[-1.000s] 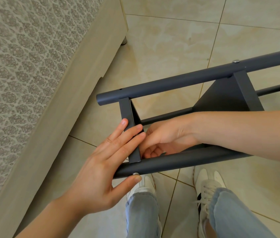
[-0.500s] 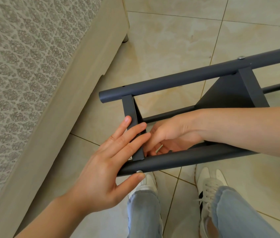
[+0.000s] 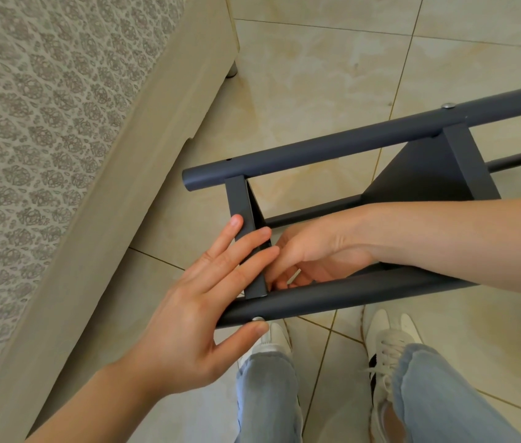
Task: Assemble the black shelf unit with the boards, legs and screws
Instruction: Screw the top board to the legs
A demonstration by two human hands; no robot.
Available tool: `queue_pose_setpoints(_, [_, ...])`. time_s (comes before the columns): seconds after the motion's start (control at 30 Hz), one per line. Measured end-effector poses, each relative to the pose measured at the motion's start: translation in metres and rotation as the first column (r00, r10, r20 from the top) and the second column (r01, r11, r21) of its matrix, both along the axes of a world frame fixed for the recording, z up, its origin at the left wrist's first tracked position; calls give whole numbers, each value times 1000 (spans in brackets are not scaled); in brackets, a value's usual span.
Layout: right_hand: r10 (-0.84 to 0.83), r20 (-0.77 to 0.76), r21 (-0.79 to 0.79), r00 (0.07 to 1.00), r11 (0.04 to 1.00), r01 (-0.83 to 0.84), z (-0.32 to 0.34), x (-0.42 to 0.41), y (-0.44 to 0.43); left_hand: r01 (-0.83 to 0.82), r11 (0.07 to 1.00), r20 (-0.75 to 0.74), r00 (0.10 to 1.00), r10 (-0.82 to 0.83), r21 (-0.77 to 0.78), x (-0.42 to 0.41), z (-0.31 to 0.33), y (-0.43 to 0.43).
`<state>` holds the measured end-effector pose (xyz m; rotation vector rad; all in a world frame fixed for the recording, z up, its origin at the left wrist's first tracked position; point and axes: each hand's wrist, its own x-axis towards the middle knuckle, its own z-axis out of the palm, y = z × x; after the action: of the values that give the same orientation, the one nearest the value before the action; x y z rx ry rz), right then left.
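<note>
My jeans and white sneakers lie just on my side of the near leg, a dark round tube of the shelf unit that lies on its side. My left hand is at that leg's left end. Its fingers are straight and laid flat across the narrow edge of the end board, and its thumb tip touches a silver screw head in the tube's near side. The board butts against the near leg and runs away from it to the far leg.

Just beyond the near leg, my right hand reaches down inside the frame with its fingers curled. I cannot tell whether they hold anything. A second board stands between the legs further right of it, under a second screw in the far leg.

Left of and beyond the near leg lie the tiled floor and a bed base.

Compared with a second ago, my left hand lies the same way, and a pale sliver now shows beneath my right fingers.
</note>
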<state>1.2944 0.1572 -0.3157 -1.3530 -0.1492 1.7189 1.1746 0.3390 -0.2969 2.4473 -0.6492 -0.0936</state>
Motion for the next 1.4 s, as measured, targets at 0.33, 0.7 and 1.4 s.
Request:
queue_pose_setpoints(0.33, [5, -31, -3, 999, 1000, -5, 3, 3, -3, -5, 1000, 2, 1000, 5, 3, 2, 0, 0])
queue_pose_setpoints(0.7, [12, -28, 5, 1000, 1000, -12, 2, 5, -2, -10, 1000, 3, 1000, 10, 0, 2, 0, 0])
queue_pose_setpoints(1.4, [22, 4, 14, 1000, 1000, -22, 4, -1, -2, 7, 1000, 18, 1000, -7, 9, -2, -2, -1])
